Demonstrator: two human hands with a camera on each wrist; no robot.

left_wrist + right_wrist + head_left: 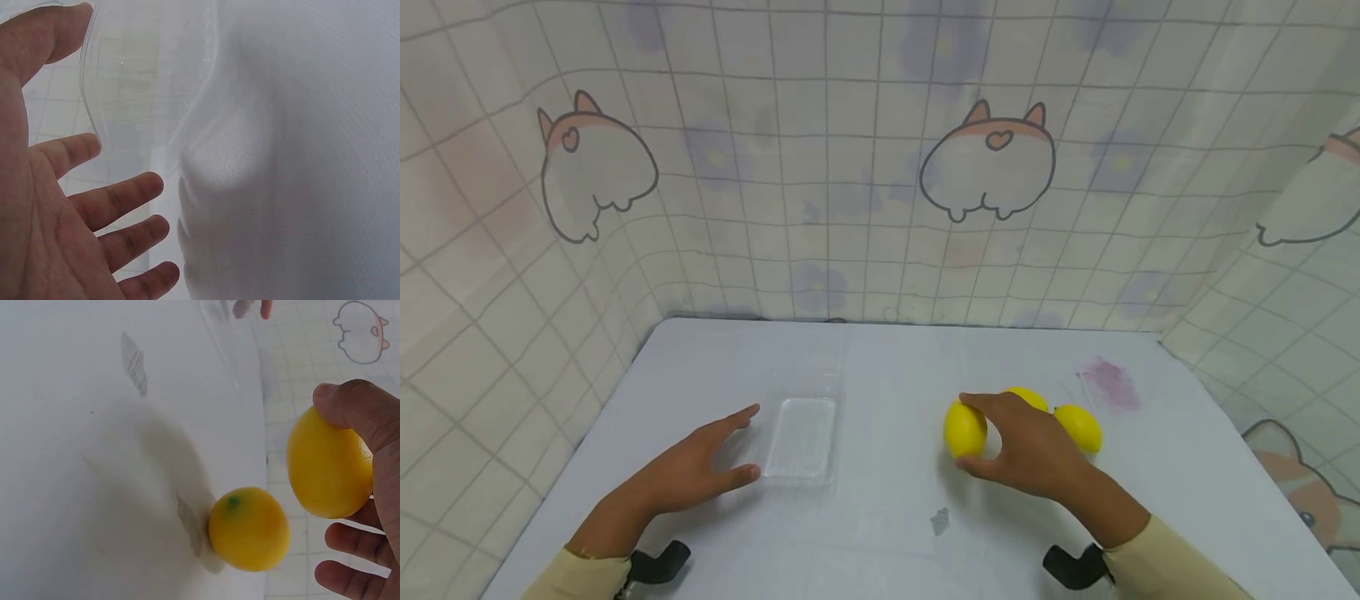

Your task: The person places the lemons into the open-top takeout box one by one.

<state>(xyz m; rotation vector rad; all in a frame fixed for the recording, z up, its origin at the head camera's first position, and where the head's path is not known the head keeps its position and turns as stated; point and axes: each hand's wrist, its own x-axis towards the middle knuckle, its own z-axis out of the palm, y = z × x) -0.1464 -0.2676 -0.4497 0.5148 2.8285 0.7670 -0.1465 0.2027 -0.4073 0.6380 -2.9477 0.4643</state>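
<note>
My right hand (1037,450) pinches a yellow lemon (964,432) between thumb and fingers, over the right part of the table. The right wrist view shows the held lemon (328,465) with the thumb across one end. Two more lemons lie on the table by that hand, one lemon (1028,397) partly hidden behind it and another lemon (1080,429) to its right. To the left is a clear plastic container (800,437). My left hand (696,467) is beside it with fingers spread, fingertips near the rim of the container (140,69).
A white table (880,533) stands against a checked curtain (865,250) with cartoon dogs. There is a pink stain (1108,383) at the right back and a small grey patch (940,522) near the front.
</note>
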